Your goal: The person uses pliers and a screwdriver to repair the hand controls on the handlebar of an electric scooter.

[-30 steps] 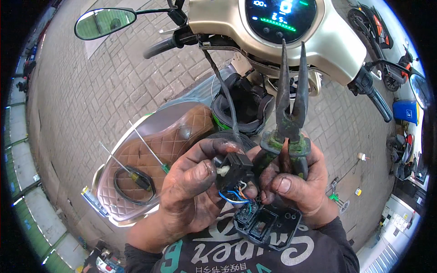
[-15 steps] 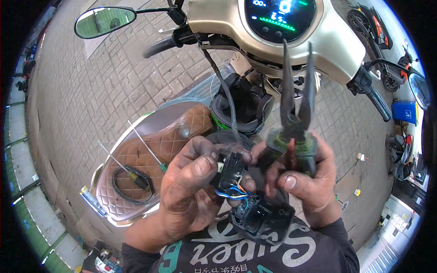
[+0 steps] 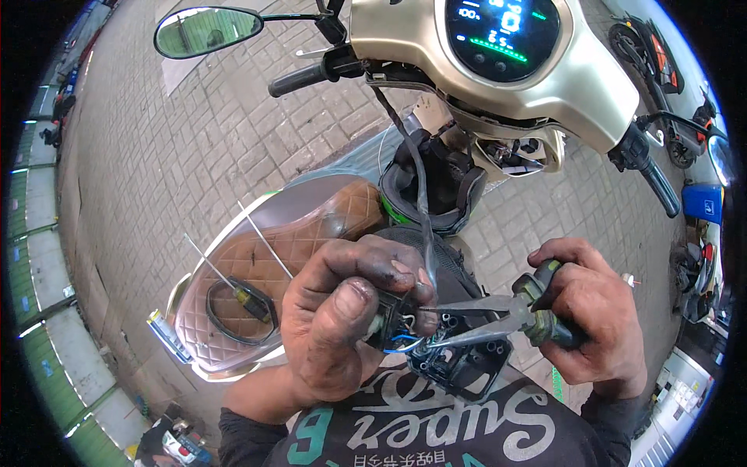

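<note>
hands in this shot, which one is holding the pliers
The right hand, wrapped around the long-nosed pliers, their tips spread and pointing left; the left hand instead holds a black plastic part.

A black-and-orange scooter (image 3: 666,68) and a blue bin (image 3: 703,202) stand at right.
</note>
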Demonstrator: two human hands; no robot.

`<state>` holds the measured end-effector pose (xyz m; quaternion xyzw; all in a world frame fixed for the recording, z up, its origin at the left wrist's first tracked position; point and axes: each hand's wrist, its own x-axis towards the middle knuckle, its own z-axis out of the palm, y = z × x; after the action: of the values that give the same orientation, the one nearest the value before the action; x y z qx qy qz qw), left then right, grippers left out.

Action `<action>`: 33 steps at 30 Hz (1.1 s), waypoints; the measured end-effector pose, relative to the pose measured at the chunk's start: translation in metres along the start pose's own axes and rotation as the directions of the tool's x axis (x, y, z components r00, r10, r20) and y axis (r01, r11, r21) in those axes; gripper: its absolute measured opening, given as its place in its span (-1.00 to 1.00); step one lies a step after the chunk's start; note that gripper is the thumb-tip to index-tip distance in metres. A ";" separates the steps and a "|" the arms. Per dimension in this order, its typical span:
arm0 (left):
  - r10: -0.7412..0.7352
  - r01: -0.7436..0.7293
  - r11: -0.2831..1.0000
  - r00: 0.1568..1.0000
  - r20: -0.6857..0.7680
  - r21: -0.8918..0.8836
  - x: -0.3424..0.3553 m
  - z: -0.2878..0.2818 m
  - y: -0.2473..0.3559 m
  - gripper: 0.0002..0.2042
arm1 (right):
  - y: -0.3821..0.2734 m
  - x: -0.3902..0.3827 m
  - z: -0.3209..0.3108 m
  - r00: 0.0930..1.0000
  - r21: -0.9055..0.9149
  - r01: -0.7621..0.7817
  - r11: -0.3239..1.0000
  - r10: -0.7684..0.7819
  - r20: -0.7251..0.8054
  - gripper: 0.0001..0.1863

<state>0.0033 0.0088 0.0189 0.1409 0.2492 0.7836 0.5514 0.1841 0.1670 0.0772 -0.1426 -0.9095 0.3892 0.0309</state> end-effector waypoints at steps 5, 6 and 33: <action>0.064 -0.057 0.991 0.996 -0.055 0.119 0.000 0.011 0.000 -0.84 | -0.009 0.005 0.002 0.999 -0.022 -0.008 1.000 0.007 -0.044 -0.72; 0.067 -0.060 0.991 0.996 -0.057 0.121 0.000 0.011 0.000 -0.84 | -0.009 0.006 0.002 0.999 -0.027 -0.005 1.000 0.004 -0.032 -0.72; 0.308 -0.350 0.631 0.932 0.191 0.692 -0.014 0.011 0.006 -0.83 | -0.009 0.005 -0.011 0.992 0.075 0.123 0.990 -0.124 0.008 -0.77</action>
<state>0.0091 -0.0034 0.0319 0.4084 0.4889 0.7071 0.3068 0.1794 0.1704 0.0909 -0.0821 -0.9017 0.4209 0.0544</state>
